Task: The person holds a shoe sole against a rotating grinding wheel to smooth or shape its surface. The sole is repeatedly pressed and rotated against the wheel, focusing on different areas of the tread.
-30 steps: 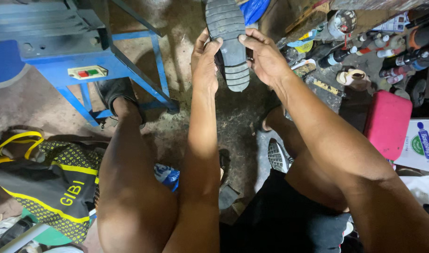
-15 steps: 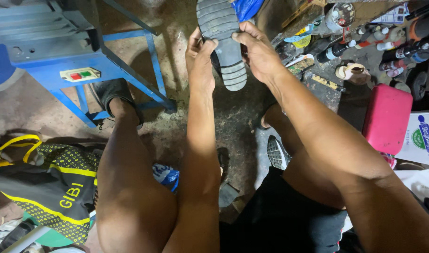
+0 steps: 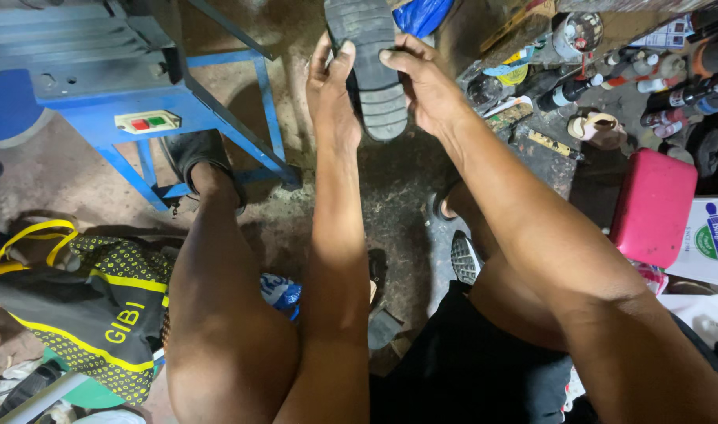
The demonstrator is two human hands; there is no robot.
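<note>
I hold a shoe with its dark grey ribbed sole [image 3: 372,67] turned up toward me, at the top middle of the head view. My left hand [image 3: 332,94] grips its left edge, thumb pressed on the sole. My right hand [image 3: 422,82] grips its right edge, fingers curled over the rim. The shoe's toe end runs out of the top of the frame. Both my forearms stretch forward above my bare knees.
A blue metal machine stand [image 3: 139,102] with a red and green switch stands left. A black and yellow bag [image 3: 84,314] lies lower left. Bottles and tins [image 3: 610,71] crowd the upper right beside a pink box [image 3: 653,208]. Another shoe sole [image 3: 462,257] lies by my right leg.
Both hands and the shoe have shifted slightly left and up in the view. The grip on the sole stays the same.
</note>
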